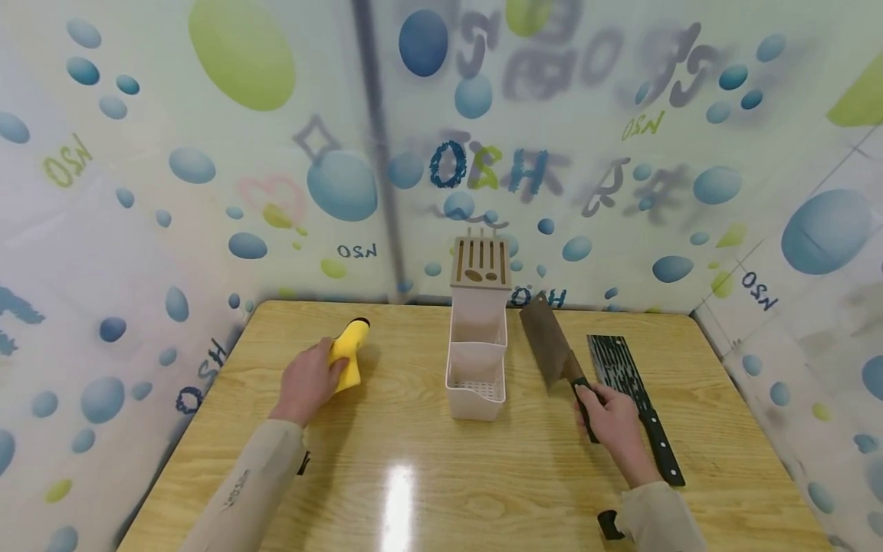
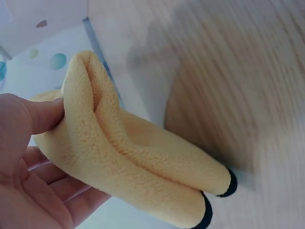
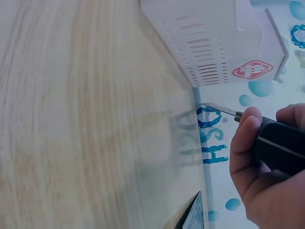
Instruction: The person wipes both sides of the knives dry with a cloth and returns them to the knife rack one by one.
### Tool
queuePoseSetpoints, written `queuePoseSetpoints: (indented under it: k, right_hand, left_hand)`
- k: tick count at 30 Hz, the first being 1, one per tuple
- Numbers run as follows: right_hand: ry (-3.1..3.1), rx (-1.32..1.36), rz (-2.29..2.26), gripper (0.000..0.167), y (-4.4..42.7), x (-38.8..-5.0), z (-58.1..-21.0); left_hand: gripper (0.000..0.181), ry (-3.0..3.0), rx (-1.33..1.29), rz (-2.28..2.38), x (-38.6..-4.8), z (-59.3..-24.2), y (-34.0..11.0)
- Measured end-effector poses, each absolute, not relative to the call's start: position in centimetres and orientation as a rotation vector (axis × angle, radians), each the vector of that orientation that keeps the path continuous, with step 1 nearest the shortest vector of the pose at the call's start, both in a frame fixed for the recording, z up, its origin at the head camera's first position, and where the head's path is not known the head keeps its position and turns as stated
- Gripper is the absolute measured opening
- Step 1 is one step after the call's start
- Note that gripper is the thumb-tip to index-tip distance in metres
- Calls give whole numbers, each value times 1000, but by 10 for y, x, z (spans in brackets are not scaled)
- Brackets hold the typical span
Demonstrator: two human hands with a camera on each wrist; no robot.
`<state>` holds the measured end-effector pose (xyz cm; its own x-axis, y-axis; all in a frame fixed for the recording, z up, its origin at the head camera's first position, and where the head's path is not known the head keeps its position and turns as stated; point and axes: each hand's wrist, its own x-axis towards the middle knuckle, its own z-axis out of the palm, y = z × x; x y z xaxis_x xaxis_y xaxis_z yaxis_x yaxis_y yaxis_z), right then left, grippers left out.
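My left hand (image 1: pixel 308 382) pinches a folded yellow cloth (image 1: pixel 350 352) above the left part of the table. In the left wrist view the fluffy cloth (image 2: pixel 138 162) hangs in a fold with dark-trimmed ends, the thumb on one side and fingers on the other. My right hand (image 1: pixel 614 418) grips the black handle of a cleaver (image 1: pixel 547 337), whose broad grey blade points toward the wall. The right wrist view catches that blade (image 3: pixel 220 109) almost edge-on. Beside the right hand, a kitchen knife (image 1: pixel 621 368) with a black-and-white patterned blade and riveted black handle lies on the table.
A pale knife holder (image 1: pixel 476 383) stands mid-table, with a slotted brown top and open front compartments. The wooden table (image 1: pixel 386 429) meets a wall sheet (image 1: pixel 428 253) printed with blue and green spots at its back edge.
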<state>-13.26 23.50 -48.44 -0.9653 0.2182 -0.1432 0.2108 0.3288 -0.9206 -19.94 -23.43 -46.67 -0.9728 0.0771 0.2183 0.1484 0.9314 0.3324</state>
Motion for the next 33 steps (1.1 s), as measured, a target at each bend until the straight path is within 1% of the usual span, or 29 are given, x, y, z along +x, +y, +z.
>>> queuePoseSetpoints:
  k: [11, 15, 20, 26, 33]
  right_hand:
    - [-2461, -310, 1814, 34, 232, -133, -470]
    - [-2429, -269, 1850, 33, 232, -130, -464]
    - [-2404, -246, 1878, 36, 231, -128, -458]
    - [-2403, -228, 1861, 38, 229, -125, -448]
    - [-2374, -201, 1852, 36, 226, -124, -441]
  left_hand:
    - [27, -2774, -282, -561, -199, -447, -224]
    - [25, -2739, -317, -576, -200, -441, -220]
    - [23, -2683, -361, -615, -200, -434, -215]
    - [23, -2615, -402, -621, -199, -425, -207]
    - [28, -2548, -448, -641, -198, -409, -197]
